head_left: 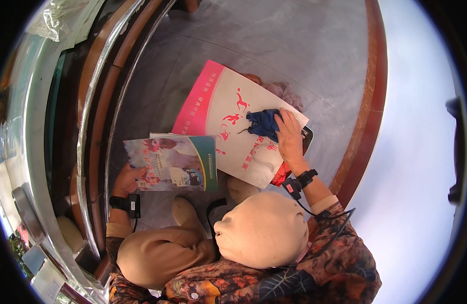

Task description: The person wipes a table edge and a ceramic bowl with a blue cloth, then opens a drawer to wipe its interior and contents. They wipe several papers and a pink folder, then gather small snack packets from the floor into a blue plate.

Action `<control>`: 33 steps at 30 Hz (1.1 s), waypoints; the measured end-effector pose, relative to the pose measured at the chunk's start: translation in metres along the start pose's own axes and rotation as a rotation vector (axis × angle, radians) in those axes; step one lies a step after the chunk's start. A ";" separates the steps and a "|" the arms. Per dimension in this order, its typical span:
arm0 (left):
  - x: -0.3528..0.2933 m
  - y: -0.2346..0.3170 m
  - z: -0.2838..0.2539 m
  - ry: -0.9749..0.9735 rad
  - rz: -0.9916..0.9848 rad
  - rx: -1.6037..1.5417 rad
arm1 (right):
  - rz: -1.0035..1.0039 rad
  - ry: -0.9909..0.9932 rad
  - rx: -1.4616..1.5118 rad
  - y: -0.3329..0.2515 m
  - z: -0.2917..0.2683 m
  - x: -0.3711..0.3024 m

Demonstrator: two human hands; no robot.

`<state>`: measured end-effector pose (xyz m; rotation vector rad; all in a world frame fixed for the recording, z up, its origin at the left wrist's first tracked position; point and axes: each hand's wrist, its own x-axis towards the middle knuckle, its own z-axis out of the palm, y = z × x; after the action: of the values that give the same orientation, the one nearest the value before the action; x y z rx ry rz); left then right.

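My left hand (126,180) grips a glossy printed booklet (180,159) by its left edge, the thumb on the cover. More paper edges show behind the booklet. It overlaps the lower left of a large, flat white-and-pink printed sheet or bag (233,86); I cannot tell which. On that white surface lies a crumpled dark blue cloth (264,124). My right hand (289,134) holds the cloth at its right side, fingers bent over it. Both wrists wear black straps with small boxes.
Brownish crumpled cloth (283,92) and a bit of red material (281,175) stick out from under the white-and-pink piece. Grey tiled floor (304,40) lies beyond. A metal-edged cabinet (86,116) stands left, a white wall (411,152) right. My knees (264,230) are close below.
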<state>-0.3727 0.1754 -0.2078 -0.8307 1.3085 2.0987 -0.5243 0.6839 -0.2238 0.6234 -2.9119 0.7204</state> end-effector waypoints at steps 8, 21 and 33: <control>-0.033 -0.047 -0.058 0.147 0.069 -0.141 | -0.166 0.181 0.136 -0.062 0.104 0.143; -0.048 -0.065 -0.075 0.314 0.128 -0.146 | -0.542 0.002 0.361 -0.057 0.080 0.066; -0.051 -0.058 -0.046 0.331 0.170 -0.235 | -0.508 -0.023 0.356 -0.108 0.147 0.122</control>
<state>-0.2868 0.1508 -0.2201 -1.2505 1.3514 2.3547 -0.5889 0.4835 -0.2869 1.3420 -2.4763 1.1524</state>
